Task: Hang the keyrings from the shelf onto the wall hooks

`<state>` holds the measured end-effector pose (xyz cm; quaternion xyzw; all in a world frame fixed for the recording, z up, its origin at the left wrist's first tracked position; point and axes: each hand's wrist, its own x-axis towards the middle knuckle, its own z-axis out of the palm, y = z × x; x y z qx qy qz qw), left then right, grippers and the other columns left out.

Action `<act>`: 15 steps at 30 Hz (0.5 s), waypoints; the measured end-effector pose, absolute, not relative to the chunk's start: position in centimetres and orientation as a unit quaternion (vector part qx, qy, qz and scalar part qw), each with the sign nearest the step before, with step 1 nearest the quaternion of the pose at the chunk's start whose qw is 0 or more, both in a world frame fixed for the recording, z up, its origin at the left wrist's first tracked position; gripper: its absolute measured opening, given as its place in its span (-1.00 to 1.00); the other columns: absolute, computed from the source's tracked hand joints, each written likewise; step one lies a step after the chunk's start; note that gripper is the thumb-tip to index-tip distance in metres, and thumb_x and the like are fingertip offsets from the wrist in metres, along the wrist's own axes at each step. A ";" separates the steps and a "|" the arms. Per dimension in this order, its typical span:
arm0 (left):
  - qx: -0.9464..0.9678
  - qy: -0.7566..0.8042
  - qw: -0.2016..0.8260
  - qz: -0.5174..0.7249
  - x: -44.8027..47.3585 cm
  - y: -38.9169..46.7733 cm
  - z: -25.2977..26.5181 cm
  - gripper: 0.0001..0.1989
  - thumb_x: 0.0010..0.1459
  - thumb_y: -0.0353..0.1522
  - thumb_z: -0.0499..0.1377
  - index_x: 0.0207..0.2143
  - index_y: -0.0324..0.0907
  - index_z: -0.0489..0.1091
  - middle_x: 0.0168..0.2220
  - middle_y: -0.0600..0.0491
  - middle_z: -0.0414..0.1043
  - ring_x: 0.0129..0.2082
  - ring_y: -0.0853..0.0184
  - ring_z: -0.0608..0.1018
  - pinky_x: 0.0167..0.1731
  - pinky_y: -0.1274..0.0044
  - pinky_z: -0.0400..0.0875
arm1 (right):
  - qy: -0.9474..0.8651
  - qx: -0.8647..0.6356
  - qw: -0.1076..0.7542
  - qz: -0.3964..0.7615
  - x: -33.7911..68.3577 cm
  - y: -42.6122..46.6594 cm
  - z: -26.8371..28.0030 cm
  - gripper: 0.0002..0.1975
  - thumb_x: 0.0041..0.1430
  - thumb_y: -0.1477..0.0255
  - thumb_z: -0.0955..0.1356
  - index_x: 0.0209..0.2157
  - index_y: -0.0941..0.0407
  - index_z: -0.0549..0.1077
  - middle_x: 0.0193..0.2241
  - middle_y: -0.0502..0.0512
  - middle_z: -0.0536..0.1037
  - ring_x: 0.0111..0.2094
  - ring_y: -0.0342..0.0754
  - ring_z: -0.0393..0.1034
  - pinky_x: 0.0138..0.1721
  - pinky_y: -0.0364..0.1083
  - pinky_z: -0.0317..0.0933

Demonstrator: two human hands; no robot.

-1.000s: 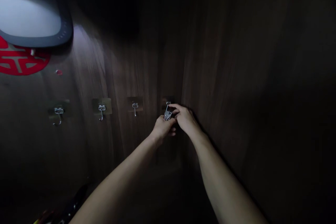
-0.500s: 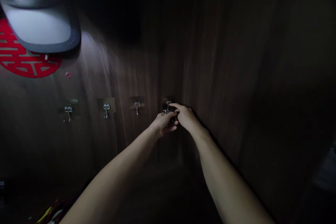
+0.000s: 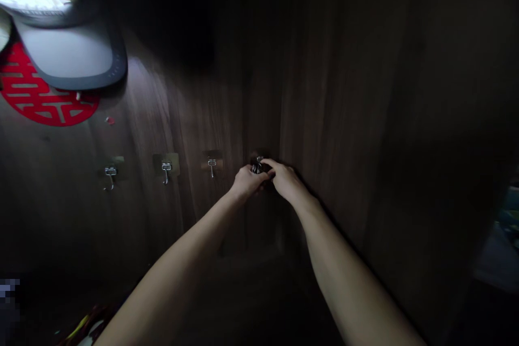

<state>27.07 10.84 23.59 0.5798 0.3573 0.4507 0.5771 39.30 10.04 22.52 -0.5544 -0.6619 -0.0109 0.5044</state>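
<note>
Both hands meet at the rightmost wall hook (image 3: pixel 260 160), close to the corner of a dark wood-grain panel. A cluster of small shiny metal pieces (image 3: pixel 256 167), possibly keys, is gripped by my left hand (image 3: pixel 248 183) from the left and below. Curled round the other side, my right hand (image 3: pixel 285 179) has its index finger against the hook and its other fingers at the cluster. Its exact grip is partly hidden. Whether the cluster hangs on the hook, I cannot tell.
To the left are three bare metal hooks (image 3: pixel 166 166) on adhesive pads. A grey cap (image 3: pixel 73 54) hangs at upper left over a red round paper cutout (image 3: pixel 52 111). A dark side panel (image 3: pixel 332 119) stands close on the right. Colourful items (image 3: pixel 83 327) lie at bottom left.
My left hand has risen slightly with the metal cluster, which now sits closer to the hook. The right hand stays nearly in place. The view has shifted a little.
</note>
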 end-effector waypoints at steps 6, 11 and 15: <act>0.631 0.359 0.513 0.458 26.8 10.5 24.3 -0.88 -0.03 -0.38 0.23 -0.50 -0.21 0.32 -0.67 0.24 0.27 -0.76 0.59 0.26 -0.80 0.74 0.07 | -0.678 -0.559 0.478 -0.020 39.6 10.3 22.3 -0.42 -0.08 0.70 0.22 -0.06 -0.08 0.45 -0.37 -0.03 0.58 -0.34 -0.04 0.42 -0.25 -0.12 0.24; 0.656 0.395 0.494 0.411 23.7 8.7 19.7 -0.88 -0.06 -0.43 0.21 -0.46 -0.16 0.28 -0.70 0.28 0.23 -0.77 0.56 0.27 -0.80 0.73 0.05 | -0.678 -0.573 0.460 -0.024 39.6 10.2 21.1 -0.35 -0.05 0.73 0.17 0.05 -0.06 0.34 -0.26 0.03 0.55 -0.37 -0.09 0.43 -0.22 -0.09 0.27; 0.669 0.465 0.486 0.316 19.0 6.0 11.4 -0.87 -0.08 -0.45 0.17 -0.42 -0.16 0.28 -0.71 0.30 0.22 -0.79 0.53 0.25 -0.79 0.70 0.07 | -0.674 -0.574 0.464 -0.016 38.8 9.1 16.5 -0.35 0.08 0.66 0.15 0.21 -0.01 0.08 -0.14 0.08 0.50 -0.21 -0.09 0.43 -0.12 -0.08 0.26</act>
